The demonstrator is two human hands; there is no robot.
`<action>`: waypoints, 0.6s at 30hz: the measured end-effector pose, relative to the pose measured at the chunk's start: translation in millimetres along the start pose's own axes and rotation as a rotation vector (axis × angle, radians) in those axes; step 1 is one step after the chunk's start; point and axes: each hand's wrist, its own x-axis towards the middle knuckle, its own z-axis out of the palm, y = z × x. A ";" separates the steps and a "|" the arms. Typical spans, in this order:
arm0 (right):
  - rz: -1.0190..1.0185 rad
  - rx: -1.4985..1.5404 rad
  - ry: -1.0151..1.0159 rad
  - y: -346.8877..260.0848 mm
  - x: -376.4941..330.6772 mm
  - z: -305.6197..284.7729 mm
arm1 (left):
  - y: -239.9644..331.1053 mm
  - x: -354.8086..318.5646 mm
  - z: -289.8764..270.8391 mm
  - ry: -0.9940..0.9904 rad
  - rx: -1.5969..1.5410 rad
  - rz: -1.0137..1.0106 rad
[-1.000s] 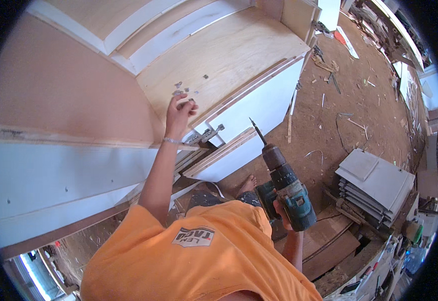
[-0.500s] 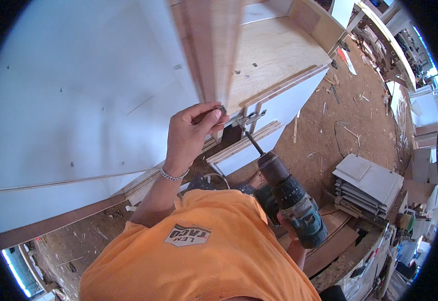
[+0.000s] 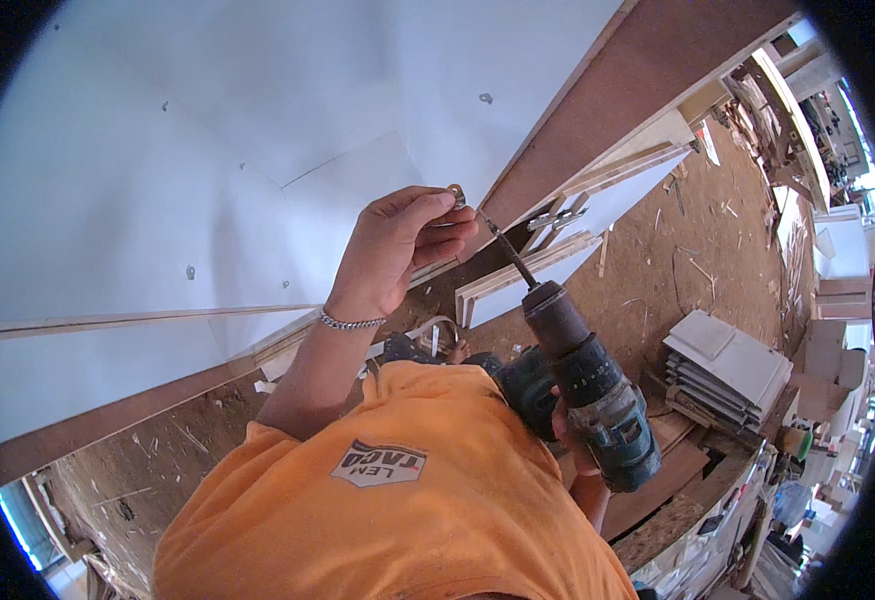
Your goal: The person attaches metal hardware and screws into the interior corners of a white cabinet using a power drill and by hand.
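Note:
Between the thumb and fingers of my left hand (image 3: 389, 245) is a small metal bracket (image 3: 457, 196), held up beside the white cabinet panel (image 3: 247, 90). My right hand (image 3: 575, 445) grips a teal-and-black cordless drill (image 3: 597, 400), and its palm is partly hidden behind the tool. The drill's long bit (image 3: 513, 254) points up and to the left, its tip close to my left fingertips. Whether the tip touches the bracket I cannot tell. Several similar small metal pieces, such as one metal clip (image 3: 485, 98), sit on the white panel.
A brown wooden edge (image 3: 647, 70) runs along the panel. Below it are white boards with metal hinges (image 3: 557, 218). A stack of white panels (image 3: 727, 365) stands at the right. Wood scraps litter the brown floor (image 3: 657, 265).
The view has swung, so the open cabinet interior is now out of sight behind the panel and its brown edge. My left hand, still pinching the bracket, and the drill bit are closer together.

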 end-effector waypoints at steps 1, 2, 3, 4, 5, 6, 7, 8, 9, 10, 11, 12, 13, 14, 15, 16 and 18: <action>-0.018 -0.071 0.007 7.4 -1.6 2.8 | 1.7 -1.8 -1.2 0.005 0.023 0.020; -0.036 -0.142 0.015 16.0 -2.6 5.4 | 2.0 -4.0 -1.7 0.023 0.084 0.080; 0.049 0.100 -0.013 25.6 -3.3 10.2 | 2.4 -5.1 -0.7 0.033 0.151 0.138; 0.138 0.340 -0.020 34.8 -3.7 15.2 | 4.0 -5.9 0.9 0.039 0.223 0.197; 0.317 0.891 -0.068 47.2 -3.2 22.7 | 5.1 -7.6 3.2 0.040 0.266 0.240; 0.344 1.120 -0.112 47.6 -3.3 22.0 | 2.9 -10.1 4.2 0.046 0.307 0.281; 0.384 1.347 -0.152 47.0 -2.5 21.4 | 1.5 -11.1 5.4 0.050 0.349 0.322; 0.276 1.248 -0.180 45.7 -3.5 13.9 | 1.2 -10.0 6.6 0.049 0.371 0.336; 0.191 1.089 -0.189 45.0 -2.4 11.4 | 0.7 -8.5 8.4 0.049 0.386 0.352; 0.114 0.930 -0.186 44.5 -2.9 9.2 | 0.2 -7.7 10.3 0.048 0.402 0.367; 0.060 0.718 -0.164 47.3 -3.3 13.0 | -0.8 -8.1 12.3 0.052 0.422 0.356; 0.052 0.665 -0.141 43.5 -2.6 13.2 | -1.1 -8.9 14.1 0.059 0.443 0.348; 0.044 0.611 -0.117 38.0 -0.9 12.7 | -1.3 -9.7 15.9 0.066 0.464 0.340; 0.084 0.716 -0.091 29.7 -1.9 9.4 | -1.5 -10.1 17.9 0.058 0.468 0.344; 0.089 0.755 -0.072 27.1 -1.7 8.0 | -2.3 -10.9 20.7 0.047 0.473 0.347; 0.092 0.794 -0.054 24.4 -1.2 6.0 | -2.8 -11.8 23.2 0.037 0.478 0.349; 0.032 0.741 -0.050 24.4 1.0 3.9 | -2.5 -14.9 27.3 0.040 0.513 0.373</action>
